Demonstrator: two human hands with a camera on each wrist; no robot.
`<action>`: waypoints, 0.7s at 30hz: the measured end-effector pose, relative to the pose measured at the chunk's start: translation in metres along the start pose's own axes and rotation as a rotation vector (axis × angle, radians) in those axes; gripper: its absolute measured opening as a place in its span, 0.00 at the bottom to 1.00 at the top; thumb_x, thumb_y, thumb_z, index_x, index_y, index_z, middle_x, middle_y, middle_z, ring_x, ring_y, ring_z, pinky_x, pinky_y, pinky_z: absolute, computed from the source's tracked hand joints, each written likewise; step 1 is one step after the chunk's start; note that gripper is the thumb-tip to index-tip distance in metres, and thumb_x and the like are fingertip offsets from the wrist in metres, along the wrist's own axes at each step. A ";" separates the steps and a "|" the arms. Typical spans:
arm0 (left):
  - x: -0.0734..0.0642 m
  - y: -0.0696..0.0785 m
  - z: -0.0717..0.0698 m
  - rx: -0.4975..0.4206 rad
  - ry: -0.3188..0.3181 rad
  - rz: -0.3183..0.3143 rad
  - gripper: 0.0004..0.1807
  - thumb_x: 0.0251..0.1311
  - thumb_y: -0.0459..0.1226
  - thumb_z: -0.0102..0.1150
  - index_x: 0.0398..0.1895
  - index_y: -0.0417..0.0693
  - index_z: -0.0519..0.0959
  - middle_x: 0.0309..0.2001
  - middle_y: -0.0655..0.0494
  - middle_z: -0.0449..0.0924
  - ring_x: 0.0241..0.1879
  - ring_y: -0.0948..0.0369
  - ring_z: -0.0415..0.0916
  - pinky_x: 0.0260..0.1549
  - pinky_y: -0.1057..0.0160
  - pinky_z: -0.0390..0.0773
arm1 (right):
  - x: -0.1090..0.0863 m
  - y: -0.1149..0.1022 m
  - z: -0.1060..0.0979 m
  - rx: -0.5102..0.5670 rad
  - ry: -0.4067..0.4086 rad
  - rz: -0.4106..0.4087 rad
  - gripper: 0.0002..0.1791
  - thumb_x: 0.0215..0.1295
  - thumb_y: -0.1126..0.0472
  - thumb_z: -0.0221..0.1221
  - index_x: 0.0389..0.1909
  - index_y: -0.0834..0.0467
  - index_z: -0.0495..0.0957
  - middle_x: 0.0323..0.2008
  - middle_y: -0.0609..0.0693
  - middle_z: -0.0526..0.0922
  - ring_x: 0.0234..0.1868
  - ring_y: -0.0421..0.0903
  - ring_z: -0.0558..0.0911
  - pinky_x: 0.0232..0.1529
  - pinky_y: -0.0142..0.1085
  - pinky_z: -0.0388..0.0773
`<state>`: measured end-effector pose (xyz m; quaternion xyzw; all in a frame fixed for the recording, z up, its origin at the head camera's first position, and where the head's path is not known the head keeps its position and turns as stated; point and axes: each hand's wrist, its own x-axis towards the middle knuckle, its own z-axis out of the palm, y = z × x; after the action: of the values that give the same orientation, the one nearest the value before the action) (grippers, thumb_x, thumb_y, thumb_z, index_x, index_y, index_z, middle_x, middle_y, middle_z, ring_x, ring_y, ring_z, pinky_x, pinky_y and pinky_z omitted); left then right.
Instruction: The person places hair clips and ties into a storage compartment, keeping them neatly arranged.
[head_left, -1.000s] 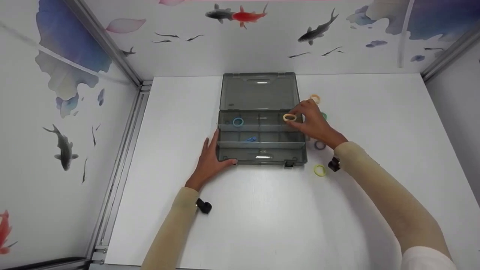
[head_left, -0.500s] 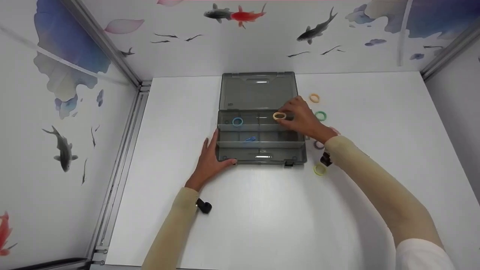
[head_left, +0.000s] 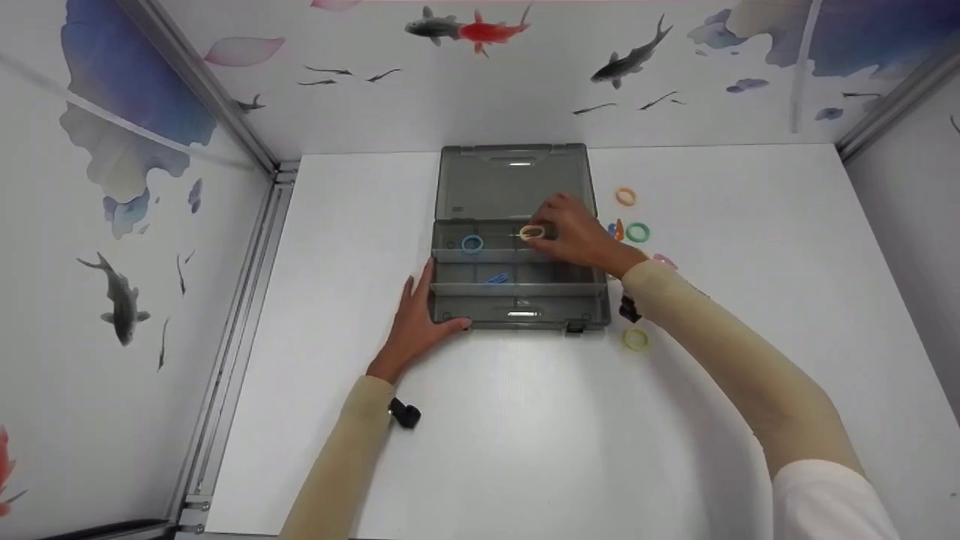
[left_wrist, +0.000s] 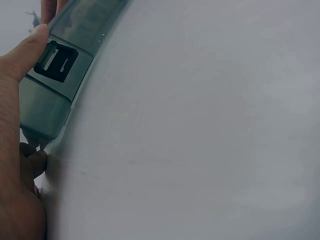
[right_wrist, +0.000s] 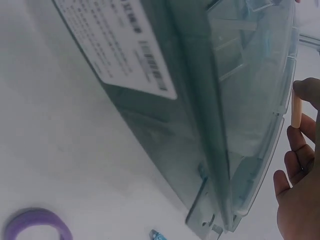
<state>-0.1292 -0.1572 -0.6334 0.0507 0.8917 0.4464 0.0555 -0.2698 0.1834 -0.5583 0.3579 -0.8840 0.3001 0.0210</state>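
Leftward, since the earlier frame, the cream ring [head_left: 523, 235] has been carried over the back row of the open box [head_left: 517, 325]. In the head view it is pinched by the right hand [head_left: 577, 231]; the box's near corner is steadied by the left hand [head_left: 416, 326], fingers spread wide. Placing appears to be in hand; lowering, then a loosened pinch, seems called for next. Counted inside: one blue ring [head_left: 463, 246], back row; one blue clip-like piece [head_left: 497, 279], middle row. Counted on the tabletop [head_left: 510, 435]: one orange ring [head_left: 618, 194], one green ring [head_left: 637, 241], one yellow ring [head_left: 625, 340], one partly hidden pink piece [head_left: 664, 261]. In the left wrist view, one latch [left_wrist: 56, 61] is seen beside the thumb. In the right wrist view, one purple ring [right_wrist: 37, 216] is shown.
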 end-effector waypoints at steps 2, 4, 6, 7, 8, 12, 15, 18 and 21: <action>-0.001 0.000 -0.001 -0.004 0.004 -0.001 0.71 0.57 0.62 0.82 0.93 0.62 0.43 0.89 0.39 0.48 0.88 0.35 0.36 0.77 0.23 0.53 | 0.005 -0.002 0.004 -0.004 -0.006 -0.012 0.15 0.74 0.55 0.74 0.49 0.64 0.90 0.49 0.60 0.86 0.56 0.61 0.79 0.63 0.60 0.72; -0.002 -0.001 -0.002 -0.004 0.000 -0.003 0.71 0.57 0.61 0.82 0.93 0.62 0.42 0.89 0.39 0.48 0.88 0.35 0.36 0.77 0.23 0.52 | 0.008 -0.004 0.007 -0.010 -0.010 -0.019 0.15 0.73 0.55 0.74 0.49 0.64 0.90 0.49 0.60 0.87 0.56 0.61 0.79 0.63 0.59 0.72; -0.003 -0.001 -0.003 -0.009 -0.004 -0.005 0.71 0.58 0.61 0.82 0.93 0.62 0.42 0.89 0.39 0.47 0.88 0.35 0.36 0.77 0.23 0.52 | 0.012 -0.006 0.009 -0.014 -0.017 -0.022 0.15 0.73 0.55 0.75 0.49 0.64 0.90 0.49 0.60 0.87 0.56 0.62 0.79 0.63 0.59 0.73; -0.003 -0.001 -0.003 -0.006 -0.006 -0.008 0.71 0.58 0.61 0.82 0.93 0.62 0.42 0.89 0.39 0.47 0.88 0.36 0.36 0.77 0.23 0.52 | 0.013 -0.006 0.010 -0.016 -0.022 -0.022 0.16 0.73 0.55 0.75 0.49 0.64 0.90 0.50 0.60 0.87 0.56 0.61 0.79 0.63 0.59 0.73; -0.003 -0.001 -0.003 -0.004 -0.006 -0.010 0.71 0.58 0.61 0.82 0.93 0.62 0.42 0.89 0.39 0.47 0.88 0.36 0.36 0.77 0.23 0.52 | 0.015 -0.007 0.011 -0.016 -0.027 -0.022 0.16 0.73 0.55 0.75 0.50 0.64 0.90 0.50 0.60 0.87 0.56 0.61 0.79 0.63 0.59 0.73; -0.002 -0.001 -0.002 -0.004 -0.004 -0.008 0.71 0.58 0.62 0.81 0.93 0.62 0.41 0.89 0.40 0.46 0.88 0.36 0.37 0.78 0.24 0.53 | 0.021 -0.009 0.015 -0.003 -0.043 -0.015 0.16 0.73 0.56 0.74 0.51 0.64 0.89 0.51 0.60 0.87 0.58 0.61 0.79 0.63 0.58 0.74; -0.001 -0.001 -0.002 -0.005 -0.004 0.001 0.71 0.58 0.63 0.81 0.93 0.64 0.41 0.90 0.41 0.47 0.88 0.37 0.37 0.78 0.25 0.54 | 0.024 -0.011 0.017 0.005 -0.038 -0.017 0.15 0.73 0.56 0.74 0.50 0.64 0.89 0.51 0.60 0.86 0.57 0.60 0.78 0.63 0.58 0.74; 0.000 -0.001 -0.001 -0.003 -0.005 0.003 0.71 0.58 0.63 0.80 0.93 0.66 0.41 0.90 0.42 0.47 0.88 0.37 0.37 0.77 0.25 0.55 | 0.026 -0.012 0.018 -0.005 -0.035 -0.036 0.15 0.74 0.56 0.73 0.50 0.65 0.89 0.50 0.60 0.87 0.56 0.60 0.78 0.61 0.58 0.74; -0.001 -0.001 -0.001 0.002 -0.009 0.004 0.71 0.57 0.64 0.81 0.93 0.67 0.41 0.90 0.41 0.46 0.88 0.37 0.37 0.77 0.24 0.55 | 0.027 -0.014 0.019 -0.015 -0.042 -0.056 0.16 0.74 0.56 0.73 0.50 0.66 0.89 0.50 0.61 0.86 0.56 0.61 0.78 0.61 0.58 0.73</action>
<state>-0.1288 -0.1589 -0.6332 0.0545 0.8917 0.4455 0.0587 -0.2776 0.1483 -0.5603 0.3884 -0.8761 0.2854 0.0136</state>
